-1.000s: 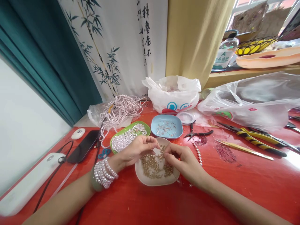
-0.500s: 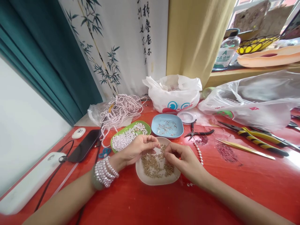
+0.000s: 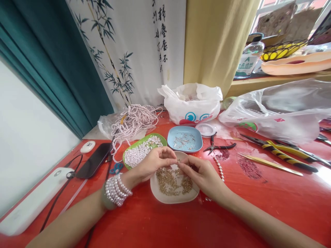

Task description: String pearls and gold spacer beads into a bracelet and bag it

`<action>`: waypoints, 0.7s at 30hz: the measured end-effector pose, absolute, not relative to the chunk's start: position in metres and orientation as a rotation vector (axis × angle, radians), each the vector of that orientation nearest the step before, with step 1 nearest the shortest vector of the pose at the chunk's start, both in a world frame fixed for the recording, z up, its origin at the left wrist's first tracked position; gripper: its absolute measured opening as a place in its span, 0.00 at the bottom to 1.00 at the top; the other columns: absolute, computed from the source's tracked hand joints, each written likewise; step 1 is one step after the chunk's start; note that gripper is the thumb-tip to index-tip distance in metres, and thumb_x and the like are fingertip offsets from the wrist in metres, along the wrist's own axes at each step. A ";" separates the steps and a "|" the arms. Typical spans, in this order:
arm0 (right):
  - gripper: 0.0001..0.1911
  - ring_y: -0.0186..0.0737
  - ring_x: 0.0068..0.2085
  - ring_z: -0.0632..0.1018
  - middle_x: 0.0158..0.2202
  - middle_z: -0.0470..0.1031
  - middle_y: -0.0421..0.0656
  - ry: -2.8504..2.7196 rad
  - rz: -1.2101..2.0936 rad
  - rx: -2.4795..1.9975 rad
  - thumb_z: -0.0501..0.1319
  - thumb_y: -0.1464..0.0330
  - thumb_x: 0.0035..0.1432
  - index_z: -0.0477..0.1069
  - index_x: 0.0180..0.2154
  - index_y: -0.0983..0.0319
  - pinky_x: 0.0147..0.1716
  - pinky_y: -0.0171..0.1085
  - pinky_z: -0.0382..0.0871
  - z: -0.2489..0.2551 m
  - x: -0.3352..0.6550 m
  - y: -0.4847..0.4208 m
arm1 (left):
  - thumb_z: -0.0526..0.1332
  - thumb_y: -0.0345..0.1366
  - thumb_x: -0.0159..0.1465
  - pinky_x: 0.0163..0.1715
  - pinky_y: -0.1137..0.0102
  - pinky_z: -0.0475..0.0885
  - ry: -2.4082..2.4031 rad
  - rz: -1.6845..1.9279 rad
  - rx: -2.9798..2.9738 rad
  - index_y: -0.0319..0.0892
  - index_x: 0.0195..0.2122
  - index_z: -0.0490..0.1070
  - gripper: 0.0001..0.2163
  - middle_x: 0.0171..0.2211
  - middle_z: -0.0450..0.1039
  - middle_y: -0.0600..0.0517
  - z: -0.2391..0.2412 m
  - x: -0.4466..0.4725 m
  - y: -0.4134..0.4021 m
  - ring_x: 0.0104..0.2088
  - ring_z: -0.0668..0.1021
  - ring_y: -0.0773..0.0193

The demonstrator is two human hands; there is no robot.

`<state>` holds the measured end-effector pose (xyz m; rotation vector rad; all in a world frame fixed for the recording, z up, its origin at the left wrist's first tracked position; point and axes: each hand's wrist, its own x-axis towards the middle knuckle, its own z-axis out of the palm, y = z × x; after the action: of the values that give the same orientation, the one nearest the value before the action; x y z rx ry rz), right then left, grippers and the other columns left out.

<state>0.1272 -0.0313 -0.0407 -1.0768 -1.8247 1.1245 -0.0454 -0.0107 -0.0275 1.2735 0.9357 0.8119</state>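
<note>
Over the cream dish (image 3: 155, 193) of small gold beads (image 3: 165, 179), both my hands meet with their fingertips almost touching. My left hand (image 3: 156, 162), wearing several loops of pearl beads (image 3: 116, 189) at the wrist, pinches a tiny gold bead (image 3: 178, 161) between thumb and forefinger. Facing it, my right hand (image 3: 200, 172) is closed in a pinch; what lies in its fingers is too small to make out. A short string of pearl beads (image 3: 219, 168) rests on the table beside the right hand, partly hidden by it.
Behind the hands are a green dish (image 3: 162, 139) of pearl beads and a blue dish (image 3: 199, 146) of metal pins. Black pliers (image 3: 219, 147), gold tweezers (image 3: 271, 164) and yellow-black pliers (image 3: 287, 158) lie right. Pearl strands (image 3: 137, 120), a phone (image 3: 94, 161) and plastic bags (image 3: 192, 103) surround them.
My right hand has moved slightly left and up, so its fingertips are now closer to my left hand's. The left hand has stayed nearly in place.
</note>
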 end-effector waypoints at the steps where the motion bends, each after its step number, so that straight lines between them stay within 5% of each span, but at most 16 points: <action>1: 0.11 0.33 0.24 0.69 0.21 0.68 0.39 -1.823 1.110 -1.076 0.53 0.63 0.56 0.65 0.24 0.61 0.23 0.32 0.62 -0.041 0.127 -0.031 | 0.65 0.34 0.51 0.29 0.73 0.65 0.960 0.803 1.351 0.38 0.29 0.69 0.07 0.28 0.68 0.53 -0.027 -0.046 -0.010 0.30 0.71 0.69; 11: 0.10 0.32 0.22 0.68 0.20 0.67 0.37 -1.819 1.172 -1.085 0.54 0.65 0.55 0.66 0.25 0.61 0.21 0.32 0.61 -0.039 0.127 -0.029 | 0.63 0.36 0.53 0.30 0.71 0.66 1.023 0.834 1.612 0.39 0.27 0.72 0.05 0.27 0.71 0.51 -0.022 -0.045 -0.012 0.30 0.71 0.65; 17: 0.07 0.31 0.26 0.72 0.25 0.71 0.38 -1.695 1.372 -0.929 0.54 0.66 0.56 0.67 0.35 0.61 0.26 0.32 0.65 -0.037 0.127 -0.033 | 0.62 0.34 0.53 0.32 0.71 0.64 1.009 0.951 1.691 0.40 0.24 0.73 0.04 0.25 0.69 0.53 -0.017 -0.042 -0.019 0.28 0.70 0.67; 21: 0.09 0.29 0.22 0.70 0.21 0.69 0.36 -1.676 1.404 -0.942 0.54 0.64 0.56 0.66 0.29 0.62 0.23 0.30 0.63 -0.035 0.127 -0.034 | 0.63 0.33 0.53 0.29 0.73 0.62 1.012 1.012 1.661 0.40 0.23 0.72 0.04 0.23 0.66 0.54 -0.011 -0.038 -0.024 0.27 0.68 0.68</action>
<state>0.1273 -0.0342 -0.0347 -0.9416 -1.6764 1.4038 -0.0384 -0.0241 -0.0110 1.6605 1.0117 1.0121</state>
